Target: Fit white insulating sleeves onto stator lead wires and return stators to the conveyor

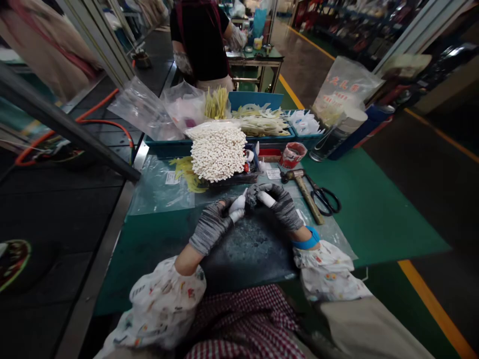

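Note:
Both my hands wear grey striped knit gloves with white coverings on some fingertips. My left hand (214, 225) is closed around a small white piece with a pointed tip (238, 203), which resembles a nozzle bottle. Just to its right, my right hand (283, 205) pinches a dark grey, crumpled-looking lump (252, 195); its exact kind is unclear. The pointed tip is close to the lump, and I cannot tell whether they touch. Beneath both hands lies a dark, worn work mat (250, 249) on the green table.
Behind my hands sits a bundle of white-tipped sticks (219, 154). Blue trays (168, 147) hold pale strips. To the right lie a hammer (309, 197) and black-handled scissors (326, 199), near a red cup (292, 155) and a clear bottle (333, 137). A co-worker (200, 42) stands beyond.

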`<state>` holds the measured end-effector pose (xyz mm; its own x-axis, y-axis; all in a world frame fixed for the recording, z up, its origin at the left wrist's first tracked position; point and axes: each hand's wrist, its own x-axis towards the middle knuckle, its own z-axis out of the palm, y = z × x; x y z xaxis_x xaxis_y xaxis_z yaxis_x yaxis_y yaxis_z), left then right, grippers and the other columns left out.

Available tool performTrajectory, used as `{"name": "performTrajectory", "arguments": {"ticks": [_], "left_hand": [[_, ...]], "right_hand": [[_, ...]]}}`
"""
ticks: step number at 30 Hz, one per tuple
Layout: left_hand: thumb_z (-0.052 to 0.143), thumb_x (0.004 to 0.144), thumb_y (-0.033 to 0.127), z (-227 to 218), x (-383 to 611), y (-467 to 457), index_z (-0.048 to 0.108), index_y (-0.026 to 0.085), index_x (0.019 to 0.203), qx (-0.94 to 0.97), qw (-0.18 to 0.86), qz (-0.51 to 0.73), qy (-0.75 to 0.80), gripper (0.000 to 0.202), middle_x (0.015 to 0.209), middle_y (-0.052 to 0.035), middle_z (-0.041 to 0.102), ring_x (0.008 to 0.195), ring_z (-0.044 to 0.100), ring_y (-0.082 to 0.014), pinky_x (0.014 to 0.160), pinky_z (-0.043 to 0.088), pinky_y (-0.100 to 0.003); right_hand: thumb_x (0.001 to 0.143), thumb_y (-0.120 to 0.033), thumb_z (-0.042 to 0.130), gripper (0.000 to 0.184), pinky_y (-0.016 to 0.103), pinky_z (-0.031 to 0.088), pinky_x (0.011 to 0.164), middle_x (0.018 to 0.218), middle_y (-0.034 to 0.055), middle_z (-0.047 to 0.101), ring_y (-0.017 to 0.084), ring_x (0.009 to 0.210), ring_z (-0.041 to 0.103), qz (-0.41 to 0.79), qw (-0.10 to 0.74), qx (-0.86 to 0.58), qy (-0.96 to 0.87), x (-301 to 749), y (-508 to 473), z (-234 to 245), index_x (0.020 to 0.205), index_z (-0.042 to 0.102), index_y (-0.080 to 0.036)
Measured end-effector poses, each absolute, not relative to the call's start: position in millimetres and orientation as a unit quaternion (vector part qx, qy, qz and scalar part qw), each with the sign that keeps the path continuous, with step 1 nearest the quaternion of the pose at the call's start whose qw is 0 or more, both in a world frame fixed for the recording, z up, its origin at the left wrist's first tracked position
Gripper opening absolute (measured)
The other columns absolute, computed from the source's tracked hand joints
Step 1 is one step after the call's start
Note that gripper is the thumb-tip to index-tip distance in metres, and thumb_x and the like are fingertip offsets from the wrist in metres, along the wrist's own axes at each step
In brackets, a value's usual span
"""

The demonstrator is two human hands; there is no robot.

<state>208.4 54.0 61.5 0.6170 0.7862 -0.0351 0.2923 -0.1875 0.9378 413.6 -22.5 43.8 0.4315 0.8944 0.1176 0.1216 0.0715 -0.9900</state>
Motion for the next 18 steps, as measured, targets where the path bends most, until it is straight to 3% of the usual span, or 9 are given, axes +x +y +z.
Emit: {"name": "performTrajectory", "arguments": {"ticks": [6, 18], "left_hand": [[0.071, 0.088, 0.039, 60, 214, 49, 0.080, 0.021, 0.111, 0.790, 0.465, 0.181, 0.357, 0.030, 0.108, -0.0065, 0.084, 0.099, 0.077, -0.0311, 0.098, 0.060, -0.044], [0.067, 0.091, 0.037, 54, 219, 43, 0.078, 0.021, 0.114, 0.773, 0.485, 0.198, 0.356, 0.030, 0.107, -0.0069, 0.083, 0.097, 0.077, -0.0295, 0.093, 0.061, -0.041]], "right_hand": [[0.087, -0.044, 0.074, 0.023, 0.044, 0.061, 0.090, 0.100, 0.0041, 0.081, 0.026, 0.093, 0.074, 0.261, 0.580, -0.641, -0.431, 411, -28, 49, 0.099, 0.077, -0.025], [0.092, -0.040, 0.072, 0.013, 0.046, 0.059, 0.095, 0.101, 0.0035, 0.077, 0.026, 0.097, 0.071, 0.180, 0.559, -0.641, -0.495, 410, -31, 45, 0.100, 0.076, -0.030]]}}
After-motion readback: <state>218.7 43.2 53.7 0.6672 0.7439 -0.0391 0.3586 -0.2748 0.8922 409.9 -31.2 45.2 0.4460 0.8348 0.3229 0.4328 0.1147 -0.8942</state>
